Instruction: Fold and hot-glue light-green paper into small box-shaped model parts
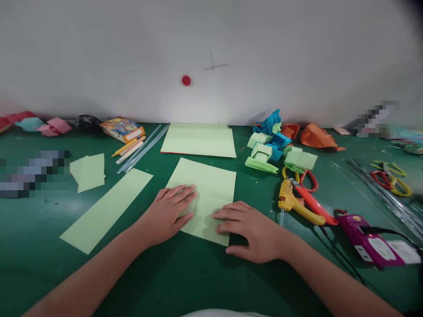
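Observation:
A pale green sheet of paper lies turned at a slight angle on the green table. My left hand rests flat over its left edge, fingers stretched out. On its right side my right hand touches the sheet with spread, slightly bent fingers, its thumb off the lower right corner. Left of my left hand lies a long pale green paper strip. Behind the sheet sits a stack of pale green paper with a thin red edge. Smaller green paper pieces lie farther left.
At right are a yellow glue gun, a red cutter, a purple power strip with cords, and scissors. Folded papers stand behind them. Glue sticks, crayons and a crayon box lie back left.

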A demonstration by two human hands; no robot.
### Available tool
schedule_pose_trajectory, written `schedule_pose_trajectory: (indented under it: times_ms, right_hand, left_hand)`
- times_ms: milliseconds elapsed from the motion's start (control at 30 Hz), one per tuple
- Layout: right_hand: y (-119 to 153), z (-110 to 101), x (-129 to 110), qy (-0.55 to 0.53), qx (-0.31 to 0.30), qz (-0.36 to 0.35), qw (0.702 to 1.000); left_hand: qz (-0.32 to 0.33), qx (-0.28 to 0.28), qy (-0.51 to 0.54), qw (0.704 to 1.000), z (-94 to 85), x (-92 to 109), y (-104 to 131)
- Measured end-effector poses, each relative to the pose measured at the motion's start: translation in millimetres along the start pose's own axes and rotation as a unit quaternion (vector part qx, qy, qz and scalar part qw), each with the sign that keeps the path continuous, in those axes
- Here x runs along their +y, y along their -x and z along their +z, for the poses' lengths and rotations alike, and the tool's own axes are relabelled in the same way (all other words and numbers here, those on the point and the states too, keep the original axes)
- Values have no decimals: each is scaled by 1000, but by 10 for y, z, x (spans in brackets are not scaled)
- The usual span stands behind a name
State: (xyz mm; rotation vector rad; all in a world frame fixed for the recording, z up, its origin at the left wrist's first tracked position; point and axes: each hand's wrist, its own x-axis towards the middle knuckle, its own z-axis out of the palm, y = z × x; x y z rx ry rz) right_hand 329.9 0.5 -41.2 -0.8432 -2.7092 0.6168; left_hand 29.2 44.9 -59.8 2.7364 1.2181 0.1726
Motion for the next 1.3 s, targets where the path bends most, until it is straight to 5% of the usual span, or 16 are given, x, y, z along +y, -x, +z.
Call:
schedule_pose_trajectory:
  times_ms: [267,500,700,1000,1300]
  right_hand:
    - [-43,84,0,-9,73,5,997]
    - [3,-10,-16,-36,1,-18,999]
    - [-24,27,-76,-43,28,-42,998]
    - [-46,81,-139,-95,103,58,988]
    - [-204,227,-103,-36,189,166,967]
  left_hand:
    - [16,3,7,1000,25,-24,62]
    - [21,5,4,1000,29,4,93]
    - [20,12,16,1000,20,-8,88]
    - [71,-7,20,997,7,122,100]
    - [86,-53,11,995,-55,237,99]
